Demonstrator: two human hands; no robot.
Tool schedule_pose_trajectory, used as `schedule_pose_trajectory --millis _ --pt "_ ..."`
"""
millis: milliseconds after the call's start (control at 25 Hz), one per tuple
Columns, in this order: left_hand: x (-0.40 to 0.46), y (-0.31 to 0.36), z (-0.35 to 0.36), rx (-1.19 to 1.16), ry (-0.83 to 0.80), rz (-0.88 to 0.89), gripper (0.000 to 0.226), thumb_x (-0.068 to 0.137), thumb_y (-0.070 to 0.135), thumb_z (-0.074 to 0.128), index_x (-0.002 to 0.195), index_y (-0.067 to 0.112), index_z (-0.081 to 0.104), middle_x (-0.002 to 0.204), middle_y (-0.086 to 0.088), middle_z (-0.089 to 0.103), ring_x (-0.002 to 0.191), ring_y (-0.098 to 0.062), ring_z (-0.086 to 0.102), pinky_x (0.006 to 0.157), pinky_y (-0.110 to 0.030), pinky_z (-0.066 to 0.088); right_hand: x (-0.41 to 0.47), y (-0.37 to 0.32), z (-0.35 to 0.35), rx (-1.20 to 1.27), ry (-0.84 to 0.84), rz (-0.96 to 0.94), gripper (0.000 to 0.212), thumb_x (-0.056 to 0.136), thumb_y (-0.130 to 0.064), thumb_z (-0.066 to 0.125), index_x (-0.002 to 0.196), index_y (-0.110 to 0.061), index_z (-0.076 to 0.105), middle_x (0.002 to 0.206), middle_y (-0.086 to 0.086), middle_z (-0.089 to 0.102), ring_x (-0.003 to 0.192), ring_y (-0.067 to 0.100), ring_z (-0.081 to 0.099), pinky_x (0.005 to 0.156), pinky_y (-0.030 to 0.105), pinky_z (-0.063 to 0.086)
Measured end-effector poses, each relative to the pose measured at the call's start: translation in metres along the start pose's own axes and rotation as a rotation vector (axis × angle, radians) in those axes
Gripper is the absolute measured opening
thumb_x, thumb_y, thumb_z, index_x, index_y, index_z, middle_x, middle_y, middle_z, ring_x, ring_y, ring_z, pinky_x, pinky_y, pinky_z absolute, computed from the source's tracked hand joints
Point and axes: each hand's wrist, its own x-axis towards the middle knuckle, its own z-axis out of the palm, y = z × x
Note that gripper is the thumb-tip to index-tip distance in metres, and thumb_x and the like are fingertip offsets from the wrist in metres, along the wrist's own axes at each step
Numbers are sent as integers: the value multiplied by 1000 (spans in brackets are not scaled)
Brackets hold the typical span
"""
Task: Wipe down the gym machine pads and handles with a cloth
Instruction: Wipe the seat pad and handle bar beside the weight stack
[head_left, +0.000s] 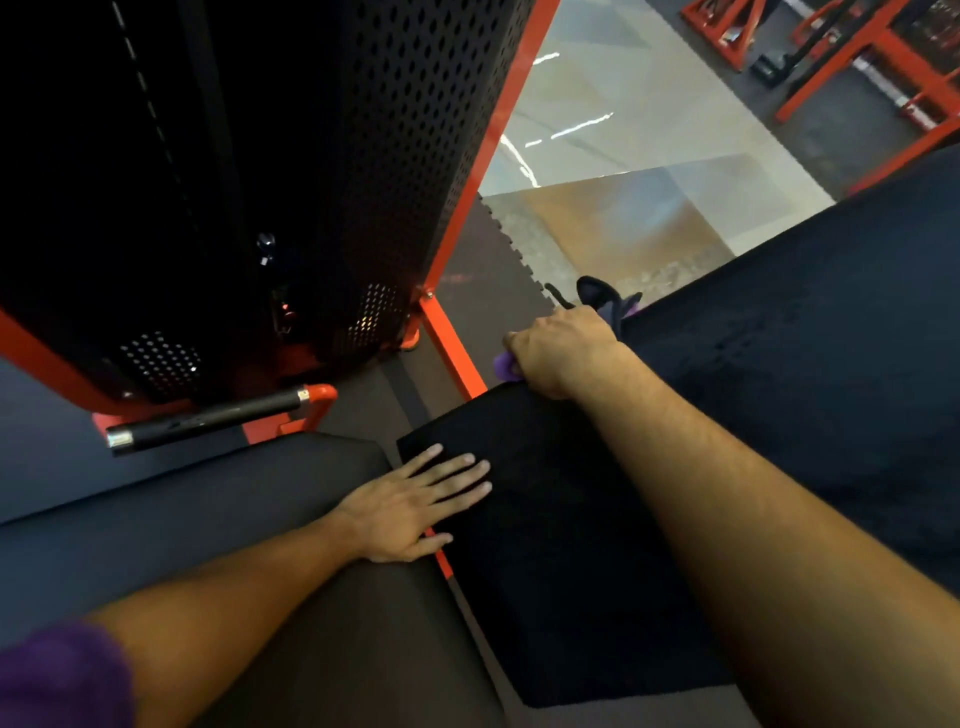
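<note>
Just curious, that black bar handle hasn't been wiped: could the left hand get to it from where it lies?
Probably yes. The left hand lies flat and empty on the pad, and nothing stands between it and the bar handle.

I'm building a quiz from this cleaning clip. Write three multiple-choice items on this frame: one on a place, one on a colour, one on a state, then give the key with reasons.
1. Where does the left hand rest?
A. Flat across the gap between the two black pads
B. On the black handle bar
C. On the floor tiles

2. What colour is the cloth under the right hand?
A. White
B. Purple
C. Yellow

3. How is the right hand set?
A. Open and hanging free
B. Curled over the cloth at the far edge of the pad
C. Gripping the orange frame

Key:
1. A, its palm lies on the near pad and its straight fingers reach onto the other.
2. B, a purple corner shows beside the knuckles.
3. B, its fingers fold down on the cloth at the pad's far end.
</note>
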Motion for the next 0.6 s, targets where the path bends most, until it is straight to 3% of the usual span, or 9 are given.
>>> schedule_pose_trajectory --millis 240,360,480,600 --pt "0 -8 17 -39 -7 32 84 102 51 48 165 29 -3 171 -2 -4 159 -21 -7 129 -46 1 76 -70 37 149 -105 -112 37 107 -32 37 137 -25 56 143 4 57 131 27 54 98 40 43" --pt "1 -9 23 -82 6 43 89 99 48 53 160 33 -10 167 4 12 157 -17 -7 127 -47 2 98 -103 48 195 -151 -164 41 106 -29 36 142 -21 53 149 4 52 137 27 50 106 41 42" --pt "1 -12 18 -144 -21 32 90 97 45 53 164 32 -6 170 3 1 159 -16 -11 128 -45 -4 102 -88 38 191 -230 -231 39 104 -25 45 142 -17 53 148 8 53 134 29 52 106 43 43" --pt "0 -8 16 -144 -24 26 90 94 41 56 166 29 3 172 4 -5 160 -17 -4 129 -44 -2 101 -32 15 155 -400 -198 37 94 -33 61 130 -25 63 131 4 65 115 28 63 101 44 50"
